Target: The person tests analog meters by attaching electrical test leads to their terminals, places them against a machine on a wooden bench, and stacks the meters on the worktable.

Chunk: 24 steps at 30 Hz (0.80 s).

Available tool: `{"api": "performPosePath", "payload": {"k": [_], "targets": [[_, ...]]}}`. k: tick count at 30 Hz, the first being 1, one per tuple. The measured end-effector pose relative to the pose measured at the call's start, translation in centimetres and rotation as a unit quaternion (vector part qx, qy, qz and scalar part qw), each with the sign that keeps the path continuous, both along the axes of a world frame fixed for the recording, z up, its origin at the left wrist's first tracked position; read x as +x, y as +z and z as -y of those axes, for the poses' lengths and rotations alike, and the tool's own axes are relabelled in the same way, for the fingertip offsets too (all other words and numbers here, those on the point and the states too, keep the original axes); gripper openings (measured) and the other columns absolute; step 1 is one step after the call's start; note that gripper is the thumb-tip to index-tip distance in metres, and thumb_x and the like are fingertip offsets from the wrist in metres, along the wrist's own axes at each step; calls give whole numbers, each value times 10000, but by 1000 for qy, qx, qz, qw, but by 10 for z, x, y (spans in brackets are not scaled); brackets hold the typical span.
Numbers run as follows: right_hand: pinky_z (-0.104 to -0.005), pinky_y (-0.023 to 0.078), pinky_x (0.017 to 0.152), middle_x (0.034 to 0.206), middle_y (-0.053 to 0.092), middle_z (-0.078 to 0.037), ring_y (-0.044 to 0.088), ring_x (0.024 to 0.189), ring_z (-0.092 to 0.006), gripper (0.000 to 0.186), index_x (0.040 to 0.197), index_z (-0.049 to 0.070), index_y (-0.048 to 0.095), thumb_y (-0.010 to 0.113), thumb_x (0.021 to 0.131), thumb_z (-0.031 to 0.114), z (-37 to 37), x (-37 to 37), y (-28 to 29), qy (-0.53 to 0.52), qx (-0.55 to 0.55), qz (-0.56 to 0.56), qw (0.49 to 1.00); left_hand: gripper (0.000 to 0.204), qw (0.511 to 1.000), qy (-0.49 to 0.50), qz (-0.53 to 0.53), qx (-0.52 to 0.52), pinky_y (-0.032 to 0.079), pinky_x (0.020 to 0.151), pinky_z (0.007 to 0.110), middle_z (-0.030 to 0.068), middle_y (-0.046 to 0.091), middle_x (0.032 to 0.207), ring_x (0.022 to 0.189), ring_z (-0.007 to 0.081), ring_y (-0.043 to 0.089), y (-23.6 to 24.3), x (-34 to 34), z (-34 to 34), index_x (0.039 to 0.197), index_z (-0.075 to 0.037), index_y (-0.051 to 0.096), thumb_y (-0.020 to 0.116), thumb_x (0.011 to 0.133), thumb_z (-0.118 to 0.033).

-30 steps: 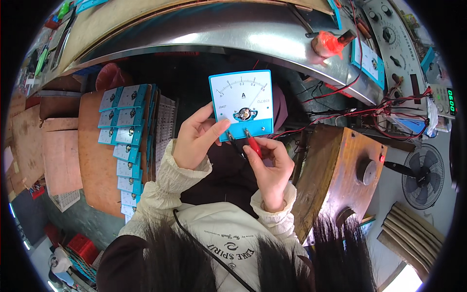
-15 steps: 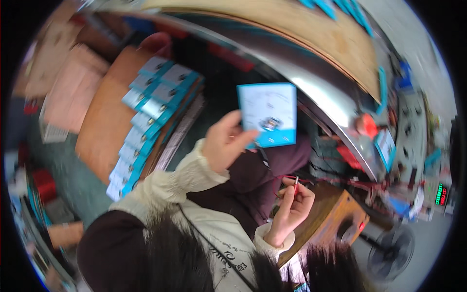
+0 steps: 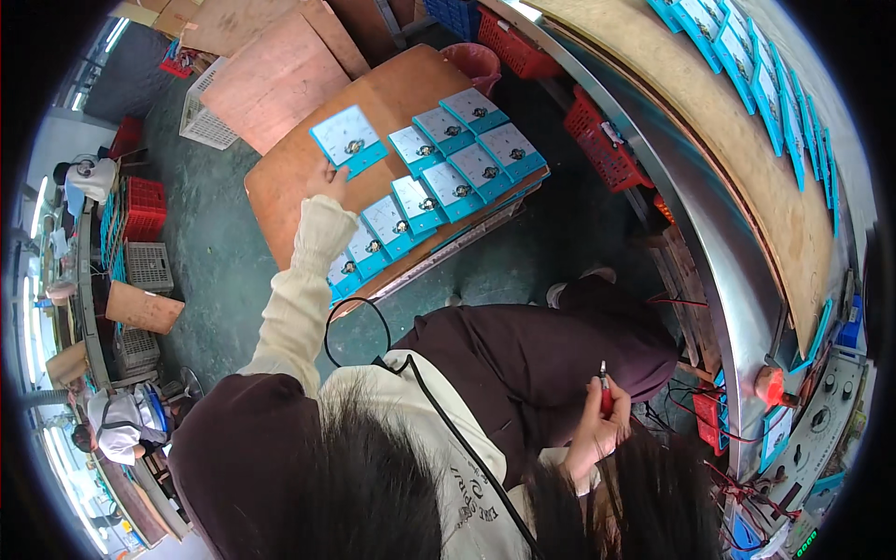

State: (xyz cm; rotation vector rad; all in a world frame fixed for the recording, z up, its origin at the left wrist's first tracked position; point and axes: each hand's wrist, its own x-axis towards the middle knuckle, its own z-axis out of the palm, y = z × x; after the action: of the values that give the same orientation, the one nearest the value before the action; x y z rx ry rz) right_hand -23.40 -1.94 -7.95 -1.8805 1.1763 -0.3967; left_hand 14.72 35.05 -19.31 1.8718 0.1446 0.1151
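My left hand, arm stretched forward, grips the lower edge of a teal-and-white panel meter above a brown wooden board. On that board, to the meter's right and below it, lie overlapping rows of similar meters, most with their dials facing up. My right hand, low on the right over my dark trousers, holds a red test clip with its metal tip pointing up. Whether the clip's jaws are open is too small to tell.
A steel-edged bench curves along the right, with more meters and a control panel. Red crates, pink boards and a white basket surround the board. A co-worker sits at a bench at the lower left.
The view has swung left. My left hand has carried the meter out over the board. My right hand has drawn the red clip off the meter and down to the right.
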Motion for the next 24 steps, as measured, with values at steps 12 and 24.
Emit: {"api": "performPosePath", "payload": {"k": [12,24], "targets": [[-176,389,547,738,645,-2,500,619,-25,159,952,-9,681,743,834,78,8,-9,-7,39,-117,54,991,484,836,-261,-23,483,504,860,432,232,627,1028,933,364,627,-21,-36,29,1293,-16,531,557,816,-90],[-345,472,584,709,641,-93,596,621,-242,190,874,27,698,779,703,30,30,-18,7,-1,-201,114,973,219,928,-210,306,-39,460,608,205,54,665,900,735,86,600,186,85,197,1124,-14,614,583,960,-155]]}}
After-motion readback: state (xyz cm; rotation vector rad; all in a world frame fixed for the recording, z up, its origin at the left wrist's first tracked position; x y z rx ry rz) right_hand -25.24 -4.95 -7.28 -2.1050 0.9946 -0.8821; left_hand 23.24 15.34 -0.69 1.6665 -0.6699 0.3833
